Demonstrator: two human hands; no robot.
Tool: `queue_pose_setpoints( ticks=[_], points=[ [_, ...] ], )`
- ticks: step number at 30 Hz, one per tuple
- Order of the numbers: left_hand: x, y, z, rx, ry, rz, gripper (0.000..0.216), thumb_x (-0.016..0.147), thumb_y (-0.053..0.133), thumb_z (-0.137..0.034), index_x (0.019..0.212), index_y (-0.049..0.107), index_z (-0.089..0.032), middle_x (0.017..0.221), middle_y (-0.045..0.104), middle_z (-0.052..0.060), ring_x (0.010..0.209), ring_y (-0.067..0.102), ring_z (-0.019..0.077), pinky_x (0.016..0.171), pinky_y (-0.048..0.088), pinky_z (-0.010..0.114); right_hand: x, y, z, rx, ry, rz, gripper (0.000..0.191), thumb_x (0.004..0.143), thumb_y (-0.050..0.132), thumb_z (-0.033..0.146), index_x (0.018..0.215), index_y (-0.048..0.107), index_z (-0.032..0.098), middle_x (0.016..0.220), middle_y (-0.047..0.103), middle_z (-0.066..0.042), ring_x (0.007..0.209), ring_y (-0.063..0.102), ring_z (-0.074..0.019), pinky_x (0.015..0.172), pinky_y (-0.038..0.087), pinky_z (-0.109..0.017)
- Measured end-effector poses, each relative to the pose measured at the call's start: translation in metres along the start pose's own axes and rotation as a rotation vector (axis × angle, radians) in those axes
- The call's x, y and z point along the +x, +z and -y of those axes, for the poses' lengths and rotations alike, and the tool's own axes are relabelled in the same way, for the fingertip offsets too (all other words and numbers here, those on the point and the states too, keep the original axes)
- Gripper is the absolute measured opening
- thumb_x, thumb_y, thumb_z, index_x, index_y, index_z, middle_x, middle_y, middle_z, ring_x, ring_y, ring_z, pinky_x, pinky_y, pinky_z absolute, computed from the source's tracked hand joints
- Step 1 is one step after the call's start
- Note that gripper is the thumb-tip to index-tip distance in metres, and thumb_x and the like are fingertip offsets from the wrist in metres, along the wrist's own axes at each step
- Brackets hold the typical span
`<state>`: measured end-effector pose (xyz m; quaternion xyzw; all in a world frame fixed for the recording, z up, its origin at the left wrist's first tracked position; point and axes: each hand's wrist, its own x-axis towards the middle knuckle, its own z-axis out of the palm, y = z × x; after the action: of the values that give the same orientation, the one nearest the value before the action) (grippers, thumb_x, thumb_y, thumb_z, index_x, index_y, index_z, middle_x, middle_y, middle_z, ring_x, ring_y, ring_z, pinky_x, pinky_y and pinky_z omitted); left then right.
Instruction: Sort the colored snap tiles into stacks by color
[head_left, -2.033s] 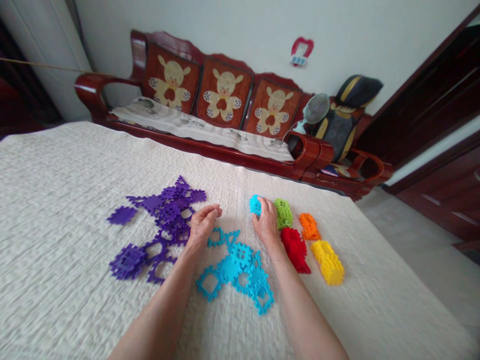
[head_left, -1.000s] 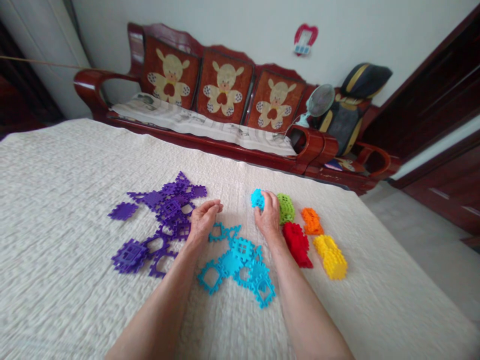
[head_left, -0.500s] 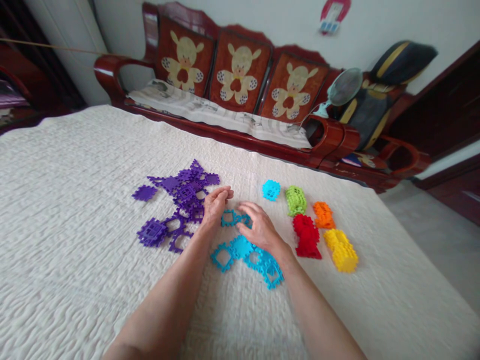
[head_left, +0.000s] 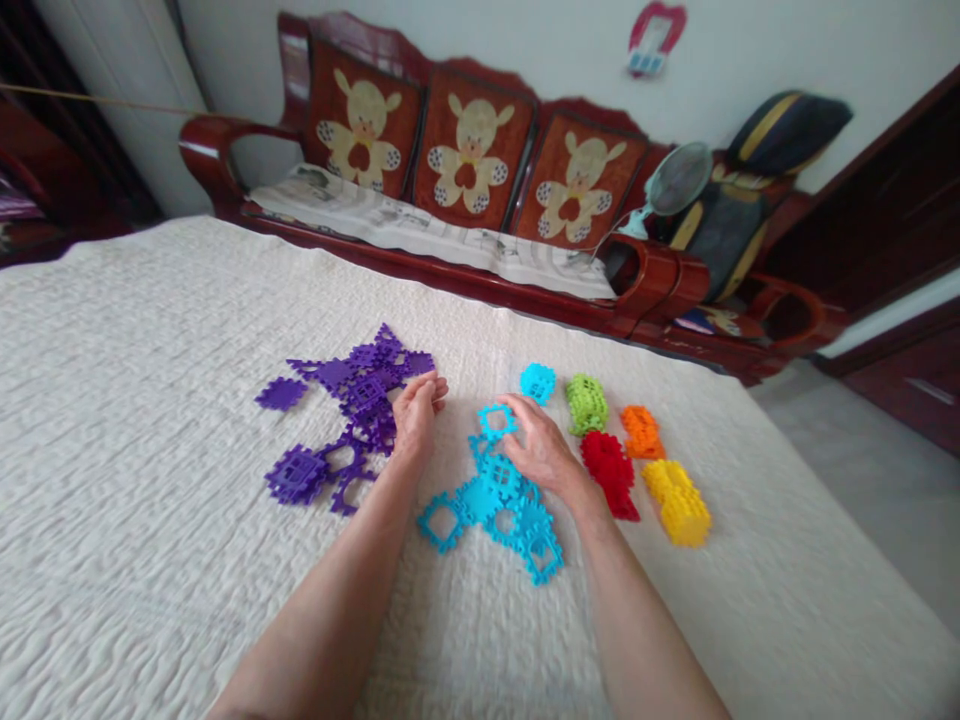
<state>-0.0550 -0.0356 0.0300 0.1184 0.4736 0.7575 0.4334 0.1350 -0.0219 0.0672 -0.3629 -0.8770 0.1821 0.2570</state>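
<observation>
My right hand [head_left: 541,445] has its thumb and fingers on the right edge of a blue square frame piece [head_left: 484,413], pinching it above the other blue pieces. Below and left of that hand lies a loose heap of blue interlocking plastic pieces [head_left: 474,500], some solid, some with cut-out middles. My left hand [head_left: 417,412] rests at the right side of the purple pieces [head_left: 365,392], palm turned inward, fingers loosely stretched forward with nothing visible in them. Part of the purple heap is hidden behind it.
Stacks of blue [head_left: 538,382], green [head_left: 586,404], orange [head_left: 641,432], red [head_left: 609,472] and yellow [head_left: 677,502] pieces stand to the right. All lie on a white quilted cover [head_left: 187,400]. Beyond its far edge is a wooden sofa [head_left: 420,262] with a fan [head_left: 679,180].
Several blue pieces from between my hands now lie on the nearer blue heap. My right hand has moved slightly right and grips a square frame piece; my left hand has shifted slightly left.
</observation>
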Motion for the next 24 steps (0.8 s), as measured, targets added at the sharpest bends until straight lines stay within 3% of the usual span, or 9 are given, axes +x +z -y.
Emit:
queue_pose_setpoints(
  ticks=[4, 10, 17, 22, 24],
  points=[
    [0.000, 0.000, 0.001, 0.044, 0.020, 0.027, 0.037, 0.061, 0.069, -0.037, 0.092, 0.069, -0.017, 0.088, 0.072, 0.008, 0.080, 0.067, 0.0175, 0.068, 0.046, 0.027, -0.011, -0.020, -0.028, -0.016, 0.110, 0.060, 0.059, 0.073, 0.042, 0.003, 0.129, 0.053, 0.018, 0.132, 0.058, -0.010, 0.124, 0.053, -0.0201, 0.108, 0.040, -0.039],
    [-0.002, 0.000, -0.001, 0.050, 0.015, 0.034, 0.038, 0.060, 0.069, -0.037, 0.091, 0.069, -0.016, 0.088, 0.072, 0.008, 0.079, 0.067, 0.0174, 0.068, 0.046, 0.027, -0.016, -0.019, -0.042, -0.039, 0.118, 0.083, 0.057, 0.071, 0.040, -0.001, 0.120, 0.060, 0.019, 0.130, 0.060, -0.008, 0.125, 0.052, -0.0182, 0.109, 0.038, -0.038],
    [-0.001, 0.000, -0.001, 0.065, -0.001, 0.027, 0.037, 0.060, 0.069, -0.035, 0.091, 0.069, -0.016, 0.090, 0.072, 0.008, 0.078, 0.067, 0.0172, 0.068, 0.047, 0.027, -0.019, -0.012, -0.035, -0.143, 0.222, 0.071, 0.053, 0.075, 0.064, 0.023, 0.127, 0.055, 0.020, 0.129, 0.057, -0.011, 0.120, 0.054, -0.0243, 0.103, 0.042, -0.042],
    [-0.002, 0.001, -0.002, 0.048, -0.006, 0.031, 0.036, 0.058, 0.071, -0.034, 0.089, 0.070, -0.015, 0.087, 0.072, 0.008, 0.076, 0.067, 0.0162, 0.066, 0.046, 0.026, -0.019, -0.015, -0.041, -0.114, 0.122, 0.092, 0.063, 0.069, 0.049, 0.002, 0.129, 0.054, 0.021, 0.136, 0.053, -0.009, 0.129, 0.047, -0.0211, 0.110, 0.036, -0.043],
    [-0.002, 0.001, -0.002, 0.056, -0.004, 0.033, 0.036, 0.059, 0.070, -0.035, 0.089, 0.069, -0.016, 0.087, 0.071, 0.007, 0.076, 0.066, 0.0163, 0.067, 0.046, 0.026, -0.019, -0.016, -0.042, -0.111, 0.105, 0.056, 0.063, 0.068, 0.047, 0.001, 0.127, 0.055, 0.020, 0.136, 0.053, -0.009, 0.130, 0.046, -0.0211, 0.111, 0.036, -0.043]
  ],
)
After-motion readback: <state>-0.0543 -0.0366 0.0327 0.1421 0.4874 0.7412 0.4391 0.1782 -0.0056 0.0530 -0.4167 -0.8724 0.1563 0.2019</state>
